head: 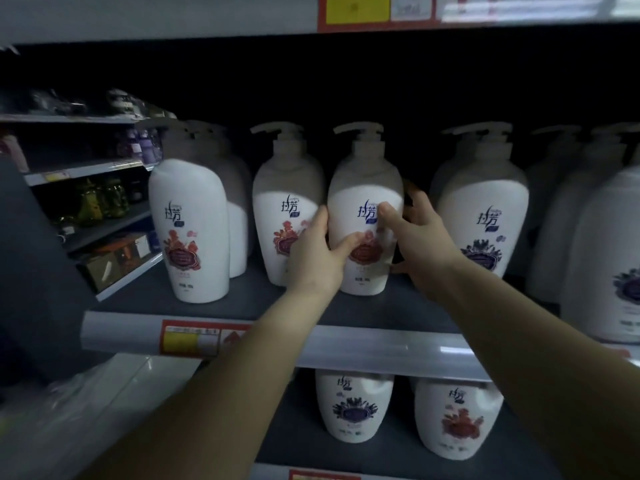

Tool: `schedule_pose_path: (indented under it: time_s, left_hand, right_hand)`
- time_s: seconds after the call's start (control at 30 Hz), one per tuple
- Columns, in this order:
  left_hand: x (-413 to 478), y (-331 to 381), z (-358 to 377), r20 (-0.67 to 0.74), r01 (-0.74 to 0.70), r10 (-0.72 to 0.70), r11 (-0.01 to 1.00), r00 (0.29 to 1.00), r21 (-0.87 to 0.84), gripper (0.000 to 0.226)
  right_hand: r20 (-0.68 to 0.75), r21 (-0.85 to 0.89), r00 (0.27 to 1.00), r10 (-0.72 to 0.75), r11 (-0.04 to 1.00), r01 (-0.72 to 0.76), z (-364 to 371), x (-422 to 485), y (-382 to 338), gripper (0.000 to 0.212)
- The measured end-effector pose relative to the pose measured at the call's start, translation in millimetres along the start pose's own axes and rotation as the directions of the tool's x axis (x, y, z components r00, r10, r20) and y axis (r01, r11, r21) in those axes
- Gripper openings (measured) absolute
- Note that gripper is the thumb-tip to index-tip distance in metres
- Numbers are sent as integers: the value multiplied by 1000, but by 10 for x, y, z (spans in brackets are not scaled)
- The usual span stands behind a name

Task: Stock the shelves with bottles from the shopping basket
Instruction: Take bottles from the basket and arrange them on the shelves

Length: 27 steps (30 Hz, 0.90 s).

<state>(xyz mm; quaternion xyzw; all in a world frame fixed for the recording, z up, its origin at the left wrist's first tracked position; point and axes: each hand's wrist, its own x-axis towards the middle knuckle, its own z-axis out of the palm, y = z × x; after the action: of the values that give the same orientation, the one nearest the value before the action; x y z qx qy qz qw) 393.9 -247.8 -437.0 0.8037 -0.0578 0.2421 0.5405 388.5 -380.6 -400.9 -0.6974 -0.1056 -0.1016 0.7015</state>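
A white pump bottle with a red flower label [363, 188] stands upright on the grey middle shelf [242, 299]. My left hand [317, 254] grips its left side with the thumb across the label. My right hand [419, 240] wraps its right side, thumb on the front. Two more red-label bottles [188, 223] [282, 202] stand to its left, and a purple-label bottle [485, 202] stands to its right. The shopping basket is out of view.
More white bottles [602, 251] crowd the shelf's right end. On the lower shelf stand a purple-label bottle [353, 407] and a red-label bottle [457, 420]. Price tags [190, 339] run along the shelf rail. A neighbouring rack with small goods [104, 199] lies to the left.
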Motion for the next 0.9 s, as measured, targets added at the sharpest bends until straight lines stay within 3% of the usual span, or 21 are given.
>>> schedule_pose_path:
  time_s: [0.23, 0.5, 0.6, 0.73, 0.83, 0.9]
  left_hand:
    - [14, 13, 216, -104, -5, 21, 988, 994, 156, 55]
    - [4, -5, 177, -57, 32, -28, 996, 998, 85, 65]
    - [-78, -2, 137, -26, 97, -99, 994, 995, -59, 71]
    - [-551, 238, 63, -30, 63, -70, 983, 997, -170, 47]
    - [-1097, 458, 53, -106, -68, 42, 963, 993, -262, 26]
    - [-1526, 458, 65, -138, -157, 134, 973, 981, -170, 18]
  right_hand:
    - [-67, -29, 998, -19, 999, 17, 17, 55, -3, 55]
    - [-64, -62, 996, -67, 996, 63, 55, 20, 10, 44]
    - [-47, -49, 998, -42, 998, 40, 85, -128, -29, 61]
    - [2, 17, 1000, -27, 999, 27, 36, -552, -92, 69]
    - [-11, 6, 999, -53, 999, 53, -123, -982, -59, 58]
    - [22, 8, 1000, -9, 1000, 9, -258, -1347, 35, 45]
